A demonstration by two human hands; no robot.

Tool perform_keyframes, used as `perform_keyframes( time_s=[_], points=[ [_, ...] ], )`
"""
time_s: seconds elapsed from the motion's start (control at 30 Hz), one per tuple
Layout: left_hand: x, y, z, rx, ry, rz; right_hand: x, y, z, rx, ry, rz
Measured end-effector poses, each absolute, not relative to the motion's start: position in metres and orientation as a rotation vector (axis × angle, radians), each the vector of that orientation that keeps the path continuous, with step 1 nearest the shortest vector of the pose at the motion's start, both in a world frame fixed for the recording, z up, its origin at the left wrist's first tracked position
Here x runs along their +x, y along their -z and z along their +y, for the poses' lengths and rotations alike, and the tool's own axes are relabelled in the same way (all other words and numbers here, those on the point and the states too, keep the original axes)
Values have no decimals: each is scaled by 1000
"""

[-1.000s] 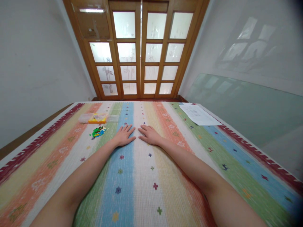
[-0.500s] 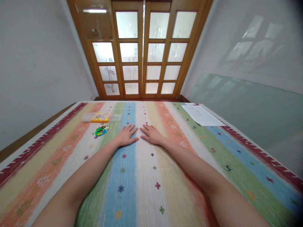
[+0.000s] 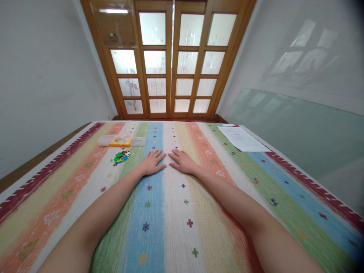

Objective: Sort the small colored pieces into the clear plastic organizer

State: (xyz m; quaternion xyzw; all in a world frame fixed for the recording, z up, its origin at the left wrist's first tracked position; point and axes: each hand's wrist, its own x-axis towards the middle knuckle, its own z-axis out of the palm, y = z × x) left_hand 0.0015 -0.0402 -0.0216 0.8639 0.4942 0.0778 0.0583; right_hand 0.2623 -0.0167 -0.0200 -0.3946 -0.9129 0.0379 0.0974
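Observation:
My left hand [image 3: 152,162] lies palm down on the striped tablecloth [image 3: 179,212], fingers spread, holding nothing. Close beside it my right hand [image 3: 182,161] rests flat in the same way, open, with a small gap between the two. To the left of my left hand is a small heap of loose toy bricks [image 3: 121,157], green, blue, brown and other colours. Just behind the heap sits a yellow box [image 3: 119,141] with clear plastic parts on either side of it; what it contains is too small to make out.
Printed white paper sheets [image 3: 241,138] lie at the far right of the table. A pane of greenish glass [image 3: 284,129] leans along the right wall. Beyond the table's far edge stand wooden doors [image 3: 172,60] with frosted panes. A plain wall [image 3: 42,68] is on the left.

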Motion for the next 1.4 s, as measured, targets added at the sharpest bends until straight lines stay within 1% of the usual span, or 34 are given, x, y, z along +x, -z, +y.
perform_keyframes(
  time_s=[1.1,1.27,1.4],
  points=[
    [2,16,-42,2604,-206,1485,262,18,-18,-1196,-157,-2702],
    [4,18,-42,2602,-208,1559,264,20,-15,-1124,-178,-2760],
    [3,20,-40,2612,-168,1505,265,23,-14,-1100,-183,-2778]
  ],
)
